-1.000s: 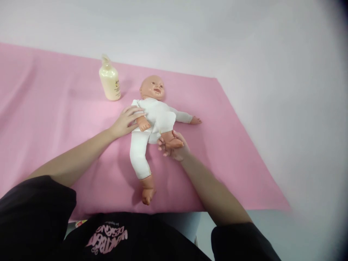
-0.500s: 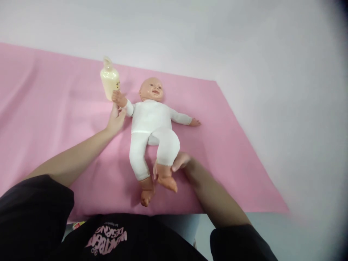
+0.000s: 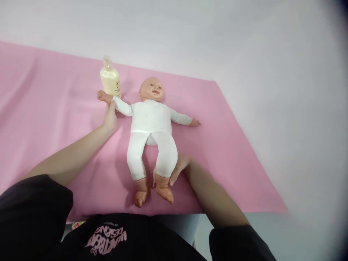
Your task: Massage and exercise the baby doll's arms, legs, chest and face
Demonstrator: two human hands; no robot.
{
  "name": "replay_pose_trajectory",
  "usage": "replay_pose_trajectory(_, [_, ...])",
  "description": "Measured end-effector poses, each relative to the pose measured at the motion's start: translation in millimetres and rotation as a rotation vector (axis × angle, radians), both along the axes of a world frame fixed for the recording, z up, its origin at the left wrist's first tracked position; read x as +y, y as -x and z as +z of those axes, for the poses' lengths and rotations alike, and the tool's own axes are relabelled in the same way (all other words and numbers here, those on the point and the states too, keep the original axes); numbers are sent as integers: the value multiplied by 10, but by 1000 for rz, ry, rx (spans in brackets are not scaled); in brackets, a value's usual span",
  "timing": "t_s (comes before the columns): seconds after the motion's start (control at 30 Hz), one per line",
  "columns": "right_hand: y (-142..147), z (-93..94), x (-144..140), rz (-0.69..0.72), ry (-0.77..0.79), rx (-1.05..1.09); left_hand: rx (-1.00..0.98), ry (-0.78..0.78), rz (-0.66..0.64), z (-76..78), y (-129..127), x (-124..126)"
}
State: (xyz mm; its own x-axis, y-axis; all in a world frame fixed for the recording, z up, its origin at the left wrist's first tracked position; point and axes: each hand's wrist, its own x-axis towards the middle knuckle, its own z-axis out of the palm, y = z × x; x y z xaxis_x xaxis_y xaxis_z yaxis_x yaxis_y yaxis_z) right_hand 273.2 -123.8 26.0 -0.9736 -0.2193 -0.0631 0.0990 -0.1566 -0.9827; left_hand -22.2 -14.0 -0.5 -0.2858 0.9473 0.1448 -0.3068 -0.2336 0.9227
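A baby doll (image 3: 150, 117) in a white suit lies on its back on a pink cloth, its head toward the far side. My left hand (image 3: 110, 117) is closed around the doll's forearm near the wrist, holding that arm stretched out to the left. Around the lower part of the other leg, just above the bare foot, wraps my right hand (image 3: 179, 167); some of its fingers are hidden behind the leg. Just beyond the held arm stands a pump bottle (image 3: 110, 78) of pale yellow liquid, its base partly covered by the arm.
The pink cloth (image 3: 223, 166) covers the table, with its right edge slanting toward me and its front edge close to my body. A plain pale surface (image 3: 244, 47) lies beyond it. Something colourful (image 3: 77, 225) shows below the front edge at the left.
The doll's arm in my left hand has swung outward to the left and straightened. My right hand has lowered the held leg toward me, straightening its knee.
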Motion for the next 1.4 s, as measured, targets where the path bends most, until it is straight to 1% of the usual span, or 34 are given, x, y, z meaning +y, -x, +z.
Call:
replay_pose_trajectory(0.07, [0,-104,28,90,45,92,28,-12,-16,-18,12,2])
replay_pose_trajectory(0.1, [-8,-167,32,84,90,143,47,-24,-25,-31,18,4])
replay_pose_trajectory(0.2, [-44,-362,11,-28,289,261,166,-100,-57,-86,25,11])
replay_pose_trajectory(0.27, [-59,-458,-1,-142,409,292,315,-187,-88,-125,19,11])
replay_pose_trajectory(0.33, [-60,-496,7,-232,465,341,479,-278,-116,-146,9,-8])
replay_pose_trajectory(0.43, [-55,-442,32,-345,509,460,694,-393,-114,-94,-12,-100])
replay_pose_trajectory(0.5, [-60,-360,28,-507,568,469,843,-462,-120,-9,-31,-186])
replay_pose_trajectory(0.57, [-66,-274,2,-709,612,379,979,-515,-178,81,-54,-258])
replay_pose_trajectory(0.63, [-63,-208,-33,-886,618,255,1063,-550,-244,141,-76,-292])
replay_pose_trajectory(0.7, [-48,-170,-62,-995,603,181,1097,-569,-277,160,-88,-290])
replay_pose_trajectory(0.77, [-30,-157,-76,-1044,585,144,1112,-574,-283,150,-89,-271])
replay_pose_trajectory(0.83, [-19,-158,-75,-1057,568,125,1117,-584,-280,136,-83,-257])
replay_pose_trajectory(0.93, [-22,-169,-62,-1042,553,138,1109,-592,-271,139,-73,-268])
replay_pose_trajectory(1.07, [-41,-182,-46,-973,549,221,1077,-529,-231,156,-66,-301])
replay_pose_trajectory(1.13, [-47,-197,-46,-895,545,289,1011,-489,-180,125,-63,-283])
replay_pose_trajectory(1.23, [-37,-249,-60,-735,505,346,838,-419,-106,18,-53,-187])
replay_pose_trajectory(1.33, [-3,-318,-75,-549,443,361,651,-329,-98,-100,-21,-53])
replay_pose_trajectory(1.4, [24,-326,-68,-406,393,388,551,-288,-91,-162,22,32])
